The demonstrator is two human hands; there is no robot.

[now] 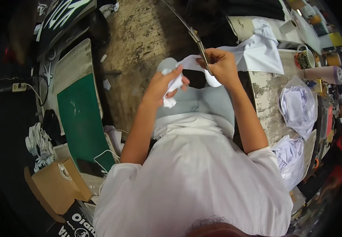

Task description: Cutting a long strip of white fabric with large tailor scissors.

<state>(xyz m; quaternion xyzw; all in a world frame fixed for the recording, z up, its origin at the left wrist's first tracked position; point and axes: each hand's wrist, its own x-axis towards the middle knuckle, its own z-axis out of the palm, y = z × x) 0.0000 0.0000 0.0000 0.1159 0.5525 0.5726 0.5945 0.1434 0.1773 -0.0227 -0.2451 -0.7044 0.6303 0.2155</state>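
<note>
My left hand (161, 85) is closed round a crumpled piece of white cloth (172, 100), in front of my lap; its fingers are slightly blurred. To its right, my right hand (220, 65) grips a long metal tool that looks like scissors (196, 36), with a pivot midway and its far end pointing up and left. A length of white cloth (262, 51) runs from the right-hand table, behind my right hand, towards my left hand. A white strip hangs below my right fingers. Whether my right hand also pinches the cloth is hidden.
On the right, a worn table (260, 93) bears clear bags of white cloth (297, 100), a patterned mug (304, 58) and a thread cone (325, 74). To the left are a green-topped board (80, 118) and an open cardboard box (60, 185). Scraps lie on the worn floor (135, 27).
</note>
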